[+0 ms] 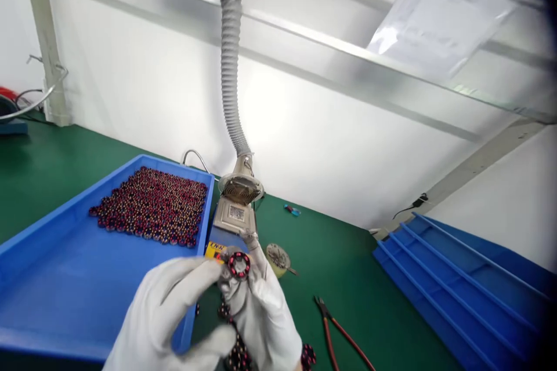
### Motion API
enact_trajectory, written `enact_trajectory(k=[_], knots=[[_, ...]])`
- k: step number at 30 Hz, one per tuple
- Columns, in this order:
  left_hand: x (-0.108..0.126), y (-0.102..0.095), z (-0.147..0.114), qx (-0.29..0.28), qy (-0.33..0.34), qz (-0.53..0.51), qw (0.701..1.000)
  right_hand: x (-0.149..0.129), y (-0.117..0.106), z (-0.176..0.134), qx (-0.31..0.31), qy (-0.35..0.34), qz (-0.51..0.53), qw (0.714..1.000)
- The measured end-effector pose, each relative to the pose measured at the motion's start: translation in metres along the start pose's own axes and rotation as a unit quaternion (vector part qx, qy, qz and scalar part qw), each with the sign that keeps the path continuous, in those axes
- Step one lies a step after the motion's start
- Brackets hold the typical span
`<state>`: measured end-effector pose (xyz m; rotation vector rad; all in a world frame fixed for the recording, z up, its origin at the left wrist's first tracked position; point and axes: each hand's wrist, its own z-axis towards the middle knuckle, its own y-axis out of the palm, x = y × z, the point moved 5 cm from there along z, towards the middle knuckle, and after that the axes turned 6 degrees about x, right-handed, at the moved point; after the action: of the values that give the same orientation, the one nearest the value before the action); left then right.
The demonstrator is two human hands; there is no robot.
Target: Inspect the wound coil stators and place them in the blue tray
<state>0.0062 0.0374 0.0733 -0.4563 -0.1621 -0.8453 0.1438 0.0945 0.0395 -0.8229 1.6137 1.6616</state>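
My right hand [270, 307], in a white glove with greyish fingertips, holds up a small black ring with pinkish-red segments [239, 265]. My left hand [167, 310], gloved too, is at the ring's left side. Its fingertips are close to the ring or touching it; which, I cannot tell. The left thumb stands well apart below. More small dark parts with red and pale spots [238, 353] lie under and between my hands, partly hidden. Several similar parts fill the far end of the blue tray [108, 278] on the left.
A grey fume hose [230, 64] hangs down to a metal hood over a square metal device [235, 214]. To its right stands a small round container [278, 258]. Red-handled pliers [333, 324] lie at the front. Stacked blue trays [461, 290] are on the right of the green table [348, 266].
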Motion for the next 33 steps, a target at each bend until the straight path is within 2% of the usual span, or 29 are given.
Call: enact_trajectory(k=[2,4,9,11,15,17,21,23,27,31,33], knots=[[0.008,0.004,0.029,0.029,0.049,0.021,0.998,-0.002,0.006,0.006,-0.035,-0.021,0.003,0.999],[0.013,0.012,0.043,0.037,0.081,0.025,0.996,-0.003,0.005,0.015,-0.052,-0.054,-0.016,0.997],[0.013,0.028,0.046,0.058,0.112,0.047,0.991,-0.012,-0.010,0.025,-0.030,-0.093,-0.025,0.995],[0.007,0.034,0.043,0.062,0.090,0.025,0.994,-0.014,-0.012,0.023,-0.025,-0.090,-0.035,0.995],[-0.009,0.043,0.039,0.024,0.012,-0.060,0.998,-0.005,-0.007,0.022,-0.007,-0.052,-0.016,0.998],[-0.014,0.042,0.038,0.023,0.008,-0.066,0.998,0.003,-0.006,0.026,0.009,-0.046,0.003,0.999],[-0.016,0.037,0.037,0.033,0.028,-0.037,0.998,0.020,-0.010,0.043,-0.010,-0.030,0.001,1.000],[-0.018,0.038,0.038,0.017,0.024,-0.041,0.999,0.021,-0.014,0.049,-0.017,-0.051,0.004,0.999],[-0.020,0.041,0.039,-0.028,0.027,-0.072,0.997,-0.002,-0.013,0.042,-0.049,-0.132,-0.057,0.988],[-0.016,0.042,0.043,-0.089,0.056,-0.095,0.990,-0.029,-0.004,0.024,-0.065,-0.147,-0.171,0.972],[-0.011,0.040,0.045,-0.098,0.075,-0.096,0.988,-0.038,0.001,0.019,-0.068,-0.166,-0.203,0.963]])
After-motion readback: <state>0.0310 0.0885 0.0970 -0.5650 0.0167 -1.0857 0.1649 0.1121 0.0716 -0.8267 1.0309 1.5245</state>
